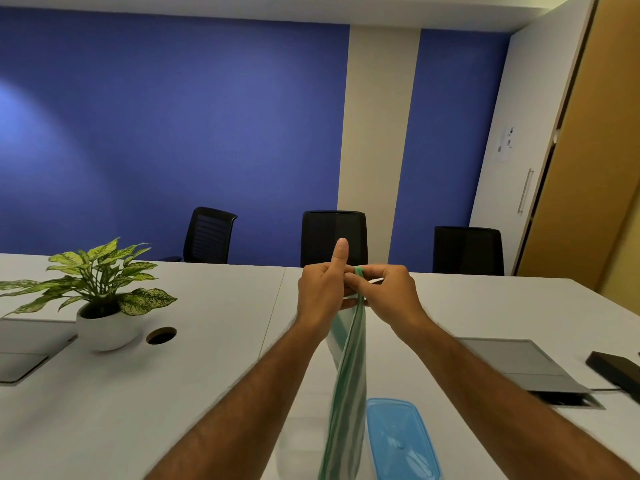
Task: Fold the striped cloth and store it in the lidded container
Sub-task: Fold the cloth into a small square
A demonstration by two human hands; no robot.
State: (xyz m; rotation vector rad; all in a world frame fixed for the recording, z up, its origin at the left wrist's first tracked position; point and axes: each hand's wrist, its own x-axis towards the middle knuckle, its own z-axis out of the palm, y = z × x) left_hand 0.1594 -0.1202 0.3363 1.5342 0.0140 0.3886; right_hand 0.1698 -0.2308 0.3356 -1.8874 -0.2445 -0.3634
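Fingers (349,279) of both hands pinch the striped cloth's (348,386) top edge, hanging beside the lidded container (398,441).

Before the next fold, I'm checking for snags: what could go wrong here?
1. The green-and-white striped cloth hangs from both hands, left hand and right hand, pinching one top edge; it may slip or fold crooked.
2. The blue plastic lidded container looks shut, so storing needs a free hand.

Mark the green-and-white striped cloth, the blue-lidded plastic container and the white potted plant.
Green-and-white striped cloth (348,382), head view, hanging middle section below the hands.
Blue-lidded plastic container (398,441), head view, centre of the lid.
White potted plant (107,329), head view, front of the round pot.
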